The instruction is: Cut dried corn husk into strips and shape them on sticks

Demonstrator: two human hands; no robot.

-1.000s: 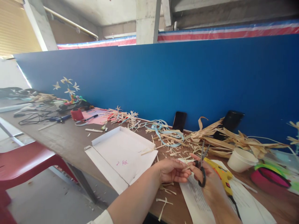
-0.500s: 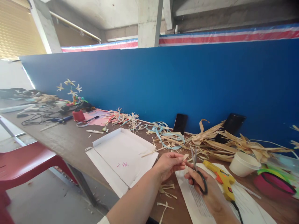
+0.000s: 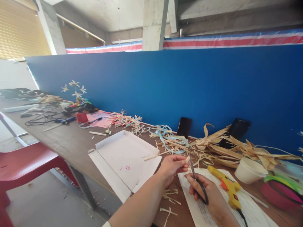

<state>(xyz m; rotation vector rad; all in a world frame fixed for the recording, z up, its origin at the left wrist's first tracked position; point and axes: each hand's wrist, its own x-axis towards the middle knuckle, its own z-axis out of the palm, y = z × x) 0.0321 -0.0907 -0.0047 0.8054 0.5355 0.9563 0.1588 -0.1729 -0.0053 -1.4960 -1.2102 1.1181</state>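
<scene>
My left hand pinches a small pale husk strip between thumb and fingers, above the desk. My right hand has its grip closed through the black handles of the scissors, and the blades point up to the strip and look closed. Under my hands lies a printed paper, and a yellow glue gun lies just beside my right hand.
</scene>
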